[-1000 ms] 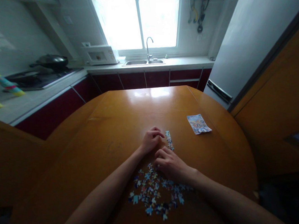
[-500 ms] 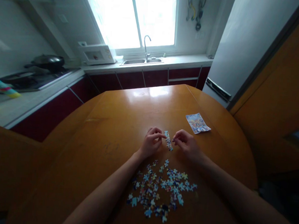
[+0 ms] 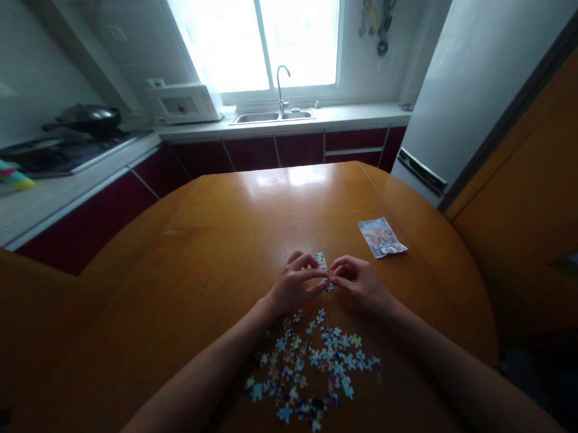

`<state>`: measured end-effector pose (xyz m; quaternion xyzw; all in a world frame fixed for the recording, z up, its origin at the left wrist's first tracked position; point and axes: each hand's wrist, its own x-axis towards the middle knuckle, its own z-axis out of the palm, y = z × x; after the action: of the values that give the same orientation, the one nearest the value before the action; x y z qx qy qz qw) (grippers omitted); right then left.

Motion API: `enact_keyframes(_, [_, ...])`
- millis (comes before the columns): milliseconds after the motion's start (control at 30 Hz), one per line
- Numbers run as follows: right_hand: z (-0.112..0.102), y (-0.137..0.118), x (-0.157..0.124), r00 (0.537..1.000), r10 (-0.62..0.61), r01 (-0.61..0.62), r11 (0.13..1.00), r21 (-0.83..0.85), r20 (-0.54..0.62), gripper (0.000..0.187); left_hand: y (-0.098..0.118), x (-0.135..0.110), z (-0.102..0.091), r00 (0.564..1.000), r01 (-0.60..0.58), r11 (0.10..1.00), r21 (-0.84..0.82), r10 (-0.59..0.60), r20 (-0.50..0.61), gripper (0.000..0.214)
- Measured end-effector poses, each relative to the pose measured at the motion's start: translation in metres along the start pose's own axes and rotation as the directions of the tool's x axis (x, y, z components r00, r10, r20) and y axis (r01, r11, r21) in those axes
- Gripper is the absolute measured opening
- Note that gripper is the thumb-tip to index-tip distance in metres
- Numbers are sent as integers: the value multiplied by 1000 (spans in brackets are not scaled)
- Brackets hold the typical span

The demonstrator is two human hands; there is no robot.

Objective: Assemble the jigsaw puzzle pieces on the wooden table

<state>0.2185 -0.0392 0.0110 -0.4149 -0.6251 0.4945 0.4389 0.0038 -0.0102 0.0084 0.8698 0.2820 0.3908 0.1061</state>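
A short strip of joined puzzle pieces (image 3: 321,260) lies on the round wooden table (image 3: 229,239). My left hand (image 3: 292,284) and my right hand (image 3: 358,283) meet at the strip's near end, fingertips pinched together on it. Which hand holds a loose piece I cannot make out. A scatter of several loose blue and white puzzle pieces (image 3: 309,368) lies on the table just in front of my forearms.
A small printed picture card (image 3: 382,236) lies to the right of my hands. Behind the table run a counter with a sink (image 3: 273,116), a microwave (image 3: 183,103) and a stove with a pan (image 3: 87,118). A fridge (image 3: 468,90) stands at the right.
My right hand has left the loose pile and moved up to the strip. Both hands have since closed in on the strip's near end.
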Motion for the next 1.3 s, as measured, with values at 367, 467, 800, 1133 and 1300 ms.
enact_keyframes(367, [-14, -5, 3, 990, -119, 96, 963, -252, -80, 15, 4, 2, -2, 1000, 27, 999, 26, -27, 11, 12])
enact_keyframes(467, [-22, -11, 3, 972, -235, 207, 898, -388, -25, 8, 2, 2, -3, 1000, 14, 1000, 8, -14, 3, 13])
enact_keyframes(800, [-12, -11, -2, 911, -371, 412, 844, -344, 182, 3, 1, 0, -2, 1000, 17, 999, -27, -17, 24, 13])
enact_keyframes(1133, [-13, -12, -2, 906, -379, 423, 841, -338, 191, 5, 4, 3, -7, 999, -7, 997, -78, 10, 37, 15])
enact_keyframes(1300, [-18, -9, -1, 920, -339, 391, 828, -403, 197, 6, 1, 1, -12, 997, 42, 993, -114, -33, 76, 20])
